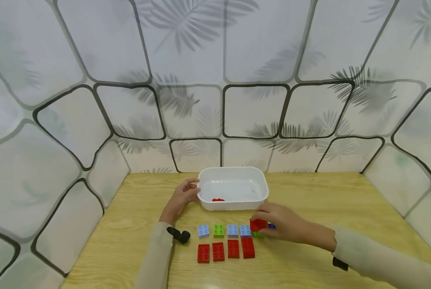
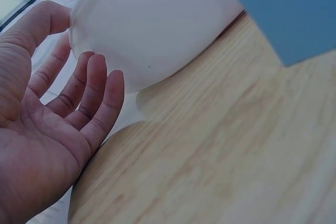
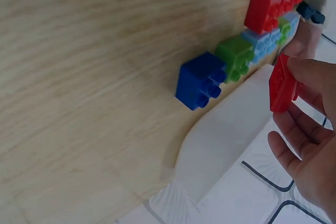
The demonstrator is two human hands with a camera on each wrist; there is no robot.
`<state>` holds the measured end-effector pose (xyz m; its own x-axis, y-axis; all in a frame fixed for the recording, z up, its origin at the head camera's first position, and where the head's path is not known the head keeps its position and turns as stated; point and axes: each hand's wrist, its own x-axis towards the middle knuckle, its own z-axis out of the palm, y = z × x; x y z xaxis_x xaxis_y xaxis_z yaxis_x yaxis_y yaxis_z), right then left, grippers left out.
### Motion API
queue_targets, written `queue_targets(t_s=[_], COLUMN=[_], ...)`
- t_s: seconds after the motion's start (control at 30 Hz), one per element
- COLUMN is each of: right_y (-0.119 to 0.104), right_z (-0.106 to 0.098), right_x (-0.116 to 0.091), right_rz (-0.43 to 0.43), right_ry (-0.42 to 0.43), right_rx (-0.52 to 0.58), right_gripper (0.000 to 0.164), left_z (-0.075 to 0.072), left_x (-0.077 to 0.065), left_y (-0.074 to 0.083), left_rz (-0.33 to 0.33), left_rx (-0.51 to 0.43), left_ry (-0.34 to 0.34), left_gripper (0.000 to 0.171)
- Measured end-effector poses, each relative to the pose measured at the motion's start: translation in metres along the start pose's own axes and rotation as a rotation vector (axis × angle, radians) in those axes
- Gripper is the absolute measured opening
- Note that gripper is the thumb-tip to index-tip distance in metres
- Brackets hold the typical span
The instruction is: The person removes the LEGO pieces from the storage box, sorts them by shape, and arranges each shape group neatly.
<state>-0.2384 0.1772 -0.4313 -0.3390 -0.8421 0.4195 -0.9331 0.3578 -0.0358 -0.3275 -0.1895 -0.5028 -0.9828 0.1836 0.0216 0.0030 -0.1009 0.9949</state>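
My left hand point(image 1: 183, 196) touches the left end of a white plastic tub point(image 1: 233, 205), its fingers loosely bent against the outer wall and the thumb at the rim. A red brick point(image 1: 218, 200) shows inside the tub. Between thumb and fingers, my right hand point(image 1: 282, 221) pinches another red toy brick point(image 3: 282, 85), raised over the right end of a row of bricks. Below it stand a green brick point(image 3: 234, 59) and a dark blue brick point(image 3: 202, 80). Light blue bricks point(image 1: 232, 230) and another green brick point(image 1: 218, 230) continue that row leftward.
In front of that row lies a line of several red bricks point(image 1: 233, 249). The wooden table point(image 1: 128, 241) meets a patterned curtain point(image 1: 251, 112) at the back and sides. A light blue flat shape point(image 2: 294, 14) fills the left wrist view's upper right corner.
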Motion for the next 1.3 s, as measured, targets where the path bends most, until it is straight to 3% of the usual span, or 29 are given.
queue_targets(t_s=[0.33, 0.57, 0.77, 1.07, 1.3], right_y=[-0.020, -0.031, -0.039, -0.049, -0.054], right_z=[0.000, 0.007, 0.014, 0.018, 0.020], right_x=[-0.025, -0.038, -0.046, -0.044, -0.040], right_rz=[0.099, 0.168, 0.187, 0.321, 0.378], right_ry=[-0.124, -0.187, -0.179, -0.197, -0.190], right_rx=[0.093, 0.088, 0.071, 0.135, 0.118], right_gripper=[0.029, 0.028, 0.034, 0.049, 0.050], left_z=[0.000, 0.000, 0.001, 0.001, 0.001], left_x=[0.000, 0.000, 0.000, 0.000, 0.000], left_y=[0.000, 0.000, 0.001, 0.001, 0.001], left_rz=[0.000, 0.008, 0.005, -0.010, -0.005], left_rx=[-0.003, -0.012, -0.029, -0.011, -0.017], left_ry=[0.006, 0.008, -0.006, -0.008, -0.002], left_gripper=[0.042, 0.041, 0.044, 0.046, 0.044])
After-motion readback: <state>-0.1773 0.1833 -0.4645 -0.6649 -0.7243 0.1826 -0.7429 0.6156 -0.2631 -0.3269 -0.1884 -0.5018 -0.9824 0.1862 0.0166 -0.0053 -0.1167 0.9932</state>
